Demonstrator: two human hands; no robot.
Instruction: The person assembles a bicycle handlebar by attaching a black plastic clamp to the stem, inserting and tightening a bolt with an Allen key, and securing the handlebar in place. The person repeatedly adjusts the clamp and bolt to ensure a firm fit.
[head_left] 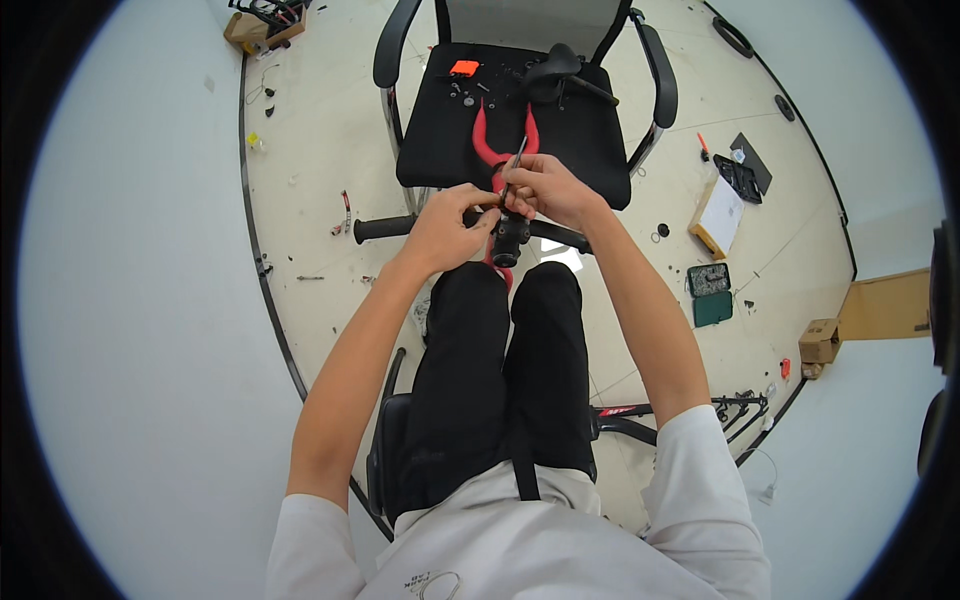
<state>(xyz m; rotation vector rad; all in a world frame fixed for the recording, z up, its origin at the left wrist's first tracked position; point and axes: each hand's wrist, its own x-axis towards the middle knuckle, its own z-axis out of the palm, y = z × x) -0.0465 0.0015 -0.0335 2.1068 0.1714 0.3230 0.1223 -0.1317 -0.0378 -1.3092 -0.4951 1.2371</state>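
Observation:
A red bicycle fork (483, 135) rests with its two prongs on the black chair seat. At its near end are a black stem (511, 240) and a black handlebar (384, 229) lying crosswise above my knees. My right hand (550, 188) is closed round a thin dark metal rod-like tool (520, 152), pointing up and away over the fork; its exact kind is unclear. My left hand (455, 225) is closed too, its thumb and fingertips pinched beside the stem, close to my right fingers. What those fingertips hold, if anything, is hidden.
On the chair seat (425, 150) lie a bicycle saddle (552, 76), an orange piece (464, 68) and several small metal parts. Right on the floor are a white-topped box (717, 218), a black tool case (738, 180) and a green case (712, 308). A bicycle frame (630, 428) lies behind my right side.

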